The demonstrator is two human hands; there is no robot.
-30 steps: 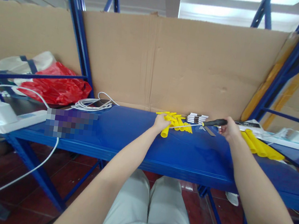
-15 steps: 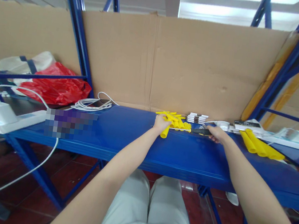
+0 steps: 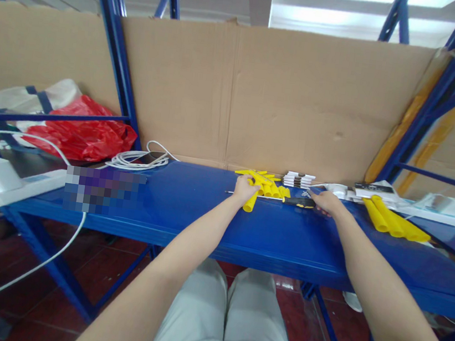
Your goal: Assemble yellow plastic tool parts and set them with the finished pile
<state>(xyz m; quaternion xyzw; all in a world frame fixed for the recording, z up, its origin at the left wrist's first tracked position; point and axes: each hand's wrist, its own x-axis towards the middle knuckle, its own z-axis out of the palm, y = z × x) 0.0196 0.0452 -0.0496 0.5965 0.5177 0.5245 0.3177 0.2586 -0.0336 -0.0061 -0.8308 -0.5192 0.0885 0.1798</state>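
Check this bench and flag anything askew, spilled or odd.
I see no spill. A white cable hangs over the front edge of the blue bench at left, where it might snag. The yellow tubes by the left hand lie at mixed angles, unlike the tidier tube row at right. Pixelation hides one spot.

Mid-frame, I'm working on a smooth, glossy shelf (image 3: 188, 210); my screwdriver (image 3: 296, 201) is showing a metal shaft (image 3: 269, 198); at upper centre, cardboard (image 3: 299, 101) is looking matt; at left, a crinkled plastic bag (image 3: 90, 133) is gleaming.
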